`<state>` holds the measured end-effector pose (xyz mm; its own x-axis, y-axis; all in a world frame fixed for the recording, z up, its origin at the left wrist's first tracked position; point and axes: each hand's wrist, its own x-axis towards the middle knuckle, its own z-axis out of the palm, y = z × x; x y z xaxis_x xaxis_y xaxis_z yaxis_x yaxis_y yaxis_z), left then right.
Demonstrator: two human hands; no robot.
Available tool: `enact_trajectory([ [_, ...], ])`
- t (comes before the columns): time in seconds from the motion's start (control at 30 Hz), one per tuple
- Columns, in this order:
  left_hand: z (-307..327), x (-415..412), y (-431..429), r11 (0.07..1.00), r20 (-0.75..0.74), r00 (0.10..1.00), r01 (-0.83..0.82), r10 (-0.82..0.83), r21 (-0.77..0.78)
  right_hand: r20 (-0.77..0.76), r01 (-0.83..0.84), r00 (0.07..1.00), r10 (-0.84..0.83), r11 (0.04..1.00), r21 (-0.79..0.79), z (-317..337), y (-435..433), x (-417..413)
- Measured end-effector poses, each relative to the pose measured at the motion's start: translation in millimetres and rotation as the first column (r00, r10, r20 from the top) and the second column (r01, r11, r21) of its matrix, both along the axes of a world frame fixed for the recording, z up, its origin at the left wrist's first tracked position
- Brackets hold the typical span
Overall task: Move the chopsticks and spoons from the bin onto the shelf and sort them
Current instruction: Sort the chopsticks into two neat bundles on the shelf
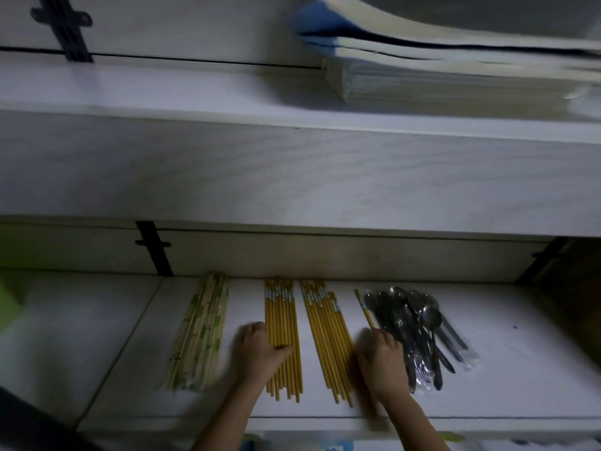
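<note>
Two yellow bundles lie side by side on the shelf (487,369). Our left hand (260,351) rests on the left chopstick bundle (282,333), fingers (282,349) laid across the sticks. Our right hand (382,359) pinches a single chopstick (365,309) (its far end angled back), between the right bundle (327,336) and the spoons (419,327). Wrapped chopsticks (200,333) lie apart at the left.

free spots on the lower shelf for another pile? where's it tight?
Widest bare patch: right of the spoons, out to the shelf end. Another lies left of the green-patterned chopsticks, up to the green object. Crowded middle: left hand rests on one yellow chopstick pile, right hand pinches a single chopstick between the second yellow pile and the spoons; only narrow gaps there.
</note>
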<state>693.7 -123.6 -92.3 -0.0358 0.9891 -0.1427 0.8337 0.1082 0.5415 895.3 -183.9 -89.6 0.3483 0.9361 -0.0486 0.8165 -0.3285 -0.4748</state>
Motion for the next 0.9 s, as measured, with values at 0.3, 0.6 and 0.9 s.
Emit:
enact_trajectory([
  [0.3, 2, 27, 1, 0.997, 0.193, 0.98, -0.032, 0.045, -0.074, -0.184, -0.056, 0.982, 0.039, 0.995, -0.085, 5, 23, -29],
  [0.6, 8, 35, 14, 0.964, 0.344, 0.929, -0.043, 0.134, -0.261, -0.154, -0.104, 0.985, 0.072, 0.972, -0.211, 14, 44, -74],
  [0.9, 7, 38, 11, 0.964, 0.351, 0.933, 0.017, 0.08, -0.264, -0.063, -0.086, 0.995, 0.071, 0.951, -0.296, 17, 59, -89],
])
